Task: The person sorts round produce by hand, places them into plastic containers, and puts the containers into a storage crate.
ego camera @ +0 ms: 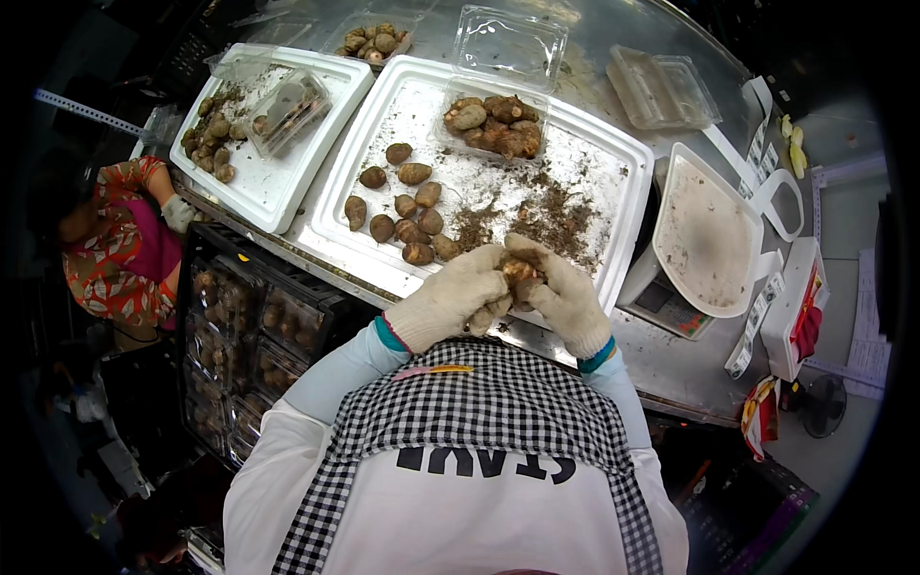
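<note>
Both of my hands wear cream knitted gloves and meet at the near edge of a white foam tray (338, 194). Between them is a small brown taro corm (519, 272) with a pinkish cut spot. My left hand (456, 291) grips it from the left, its lower fingers curled. My right hand (564, 291) closes around the other side, thumb and fingers partly hiding the corm. Several loose taro corms (413, 231) lie on the tray's left half. At its back, an open clear plastic clamshell (496, 136) holds more corms. Brown fibrous scraps (557, 215) cover the tray's right part.
A scale with a white pan (708, 230) stands at right, beside label strips (755, 323). Another foam tray (266, 201) with corms and a clamshell sits left. A co-worker's gloved hand (177, 213) is near it. Black crates (237, 345) hold packed corms. Empty clamshells (661, 90) lie behind.
</note>
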### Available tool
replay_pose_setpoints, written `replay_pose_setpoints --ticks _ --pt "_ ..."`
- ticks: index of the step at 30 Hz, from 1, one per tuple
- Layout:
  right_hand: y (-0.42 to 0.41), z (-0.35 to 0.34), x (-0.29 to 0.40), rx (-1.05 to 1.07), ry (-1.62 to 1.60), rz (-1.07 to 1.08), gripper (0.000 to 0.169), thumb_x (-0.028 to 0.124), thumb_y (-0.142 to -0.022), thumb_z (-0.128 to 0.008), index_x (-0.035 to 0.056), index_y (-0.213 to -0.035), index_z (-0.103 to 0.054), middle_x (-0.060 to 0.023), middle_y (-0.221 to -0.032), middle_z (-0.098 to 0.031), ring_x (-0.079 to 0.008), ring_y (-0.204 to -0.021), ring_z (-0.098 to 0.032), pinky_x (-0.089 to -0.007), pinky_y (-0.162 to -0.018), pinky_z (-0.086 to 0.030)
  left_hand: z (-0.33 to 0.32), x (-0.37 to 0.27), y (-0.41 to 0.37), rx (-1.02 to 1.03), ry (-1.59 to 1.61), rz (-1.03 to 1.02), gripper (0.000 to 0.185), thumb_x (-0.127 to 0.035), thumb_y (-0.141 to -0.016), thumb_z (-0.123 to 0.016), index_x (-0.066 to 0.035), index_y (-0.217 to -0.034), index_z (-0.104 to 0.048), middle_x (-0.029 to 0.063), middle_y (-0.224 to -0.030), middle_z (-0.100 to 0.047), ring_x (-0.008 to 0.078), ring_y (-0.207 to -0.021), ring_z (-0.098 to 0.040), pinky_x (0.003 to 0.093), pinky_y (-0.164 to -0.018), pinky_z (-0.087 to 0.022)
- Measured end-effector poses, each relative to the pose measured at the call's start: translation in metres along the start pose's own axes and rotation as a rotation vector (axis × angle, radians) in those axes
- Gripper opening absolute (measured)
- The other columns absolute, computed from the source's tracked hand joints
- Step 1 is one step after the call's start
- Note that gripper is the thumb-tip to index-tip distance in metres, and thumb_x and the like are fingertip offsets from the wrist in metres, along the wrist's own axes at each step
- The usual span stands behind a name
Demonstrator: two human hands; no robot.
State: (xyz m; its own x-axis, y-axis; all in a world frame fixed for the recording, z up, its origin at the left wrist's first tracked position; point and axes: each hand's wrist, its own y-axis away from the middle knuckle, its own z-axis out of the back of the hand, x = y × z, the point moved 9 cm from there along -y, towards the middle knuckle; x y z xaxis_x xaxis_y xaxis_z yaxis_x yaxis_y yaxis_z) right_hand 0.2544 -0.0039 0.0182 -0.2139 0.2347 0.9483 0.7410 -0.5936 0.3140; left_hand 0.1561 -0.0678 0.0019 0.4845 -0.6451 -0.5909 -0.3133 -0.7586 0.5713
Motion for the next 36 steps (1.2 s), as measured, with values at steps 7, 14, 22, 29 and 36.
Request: replay_pose_setpoints --ticks 7,14,22,29,36 --pt "0.003 0.001 -0.039 -0.128 -0.468 -0.022 0.039 0.015 -0.108 -0.053 -0.0042 -0.141 -0.053 -0.0104 -0.122 -0.066 -0.0135 -0.098 -0.066 -0.0291 -0.082 -0.057 0.008 -0.017 0.001 -0.159 -0.361 -0.173 0.034 -0.014 -0.099 -0.049 0.001 -0.128 -0.058 0.0048 -0.081 -0.062 0.0095 -0.064 -0.057 0.0244 -0.055 -0.048" --pt "-0.002 0.009 -0.057 -0.202 -0.717 -0.003 0.038 0.021 -0.11 -0.052 -0.0051 -0.137 -0.056 -0.007 -0.103 -0.064 -0.0092 -0.081 -0.059 -0.0273 -0.071 -0.055 0.016 -0.026 -0.004 -0.209 -0.493 -0.163 0.047 -0.025 -0.104 -0.055 0.004 -0.14 -0.053 0.0017 -0.088 -0.066 0.0062 -0.073 -0.061 0.021 -0.059 -0.049" --pt "0.002 0.004 -0.012 -0.217 0.195 0.187 0.051 0.012 -0.104 -0.058 0.0011 -0.153 -0.048 -0.0097 -0.129 -0.068 -0.0164 -0.113 -0.065 -0.028 -0.101 -0.051 0.012 -0.001 -0.015 -0.04 -0.12 -0.045 0.043 -0.028 -0.105 -0.058 0.0 -0.137 -0.052 -0.0007 -0.086 -0.06 0.0037 -0.065 -0.055 0.0188 -0.05 -0.044" --pt "0.006 0.007 -0.02 -0.17 -0.115 -0.004 0.052 0.008 -0.103 -0.056 0.002 -0.154 -0.048 -0.0104 -0.135 -0.065 -0.0171 -0.117 -0.064 -0.0301 -0.102 -0.051 0.004 -0.003 -0.004 -0.011 -0.15 -0.059 0.043 -0.024 -0.104 -0.056 -0.001 -0.14 -0.049 -0.0006 -0.083 -0.056 0.0053 -0.061 -0.051 0.0199 -0.047 -0.039" --pt "0.005 0.009 -0.014 -0.194 -0.103 0.122 0.051 0.016 -0.107 -0.057 -0.0027 -0.153 -0.046 -0.0119 -0.136 -0.063 -0.0171 -0.118 -0.063 -0.03 -0.1 -0.052 -0.003 -0.013 -0.003 0.031 -0.161 -0.179 0.045 -0.021 -0.105 -0.052 0.001 -0.144 -0.046 0.0001 -0.082 -0.055 0.0067 -0.064 -0.052 0.0212 -0.052 -0.043"
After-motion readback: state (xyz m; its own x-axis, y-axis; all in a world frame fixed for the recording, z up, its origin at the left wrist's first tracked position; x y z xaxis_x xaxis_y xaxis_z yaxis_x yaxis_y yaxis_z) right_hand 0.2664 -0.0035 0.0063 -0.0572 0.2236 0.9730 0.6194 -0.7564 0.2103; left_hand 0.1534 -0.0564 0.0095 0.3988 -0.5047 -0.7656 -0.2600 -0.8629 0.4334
